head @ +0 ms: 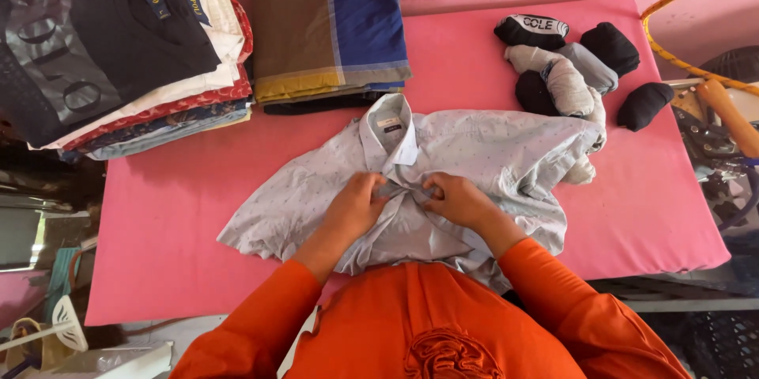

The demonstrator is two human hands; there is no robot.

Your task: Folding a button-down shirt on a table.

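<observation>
Your left hand (354, 203) and right hand (460, 201) meet at the front placket of a pale grey dotted shirt (490, 154), which lies spread across the middle of the pink padded board (182, 213), collar pointing away from you. The fingertips of both hands curl inward and pinch the fabric at the shirt's centre line, just below the collar (389, 130); the two hands nearly touch each other there. A small white rectangular label (388, 123) sits inside the collar.

At the far left of the board a stack of folded shirts (126, 55) rests, a black one on top with large grey lettering across it and a small dark blue neck tag with yellow print. Beside it, behind the collar, lies a folded cloth (332, 27) in brown, blue and yellow blocks. To the far right, a cluster of rolled black and grey socks (569, 63) touches the shirt's sleeve; one black piece shows a white band with dark letters. A yellow rope (672, 7) curves at the right edge.
</observation>
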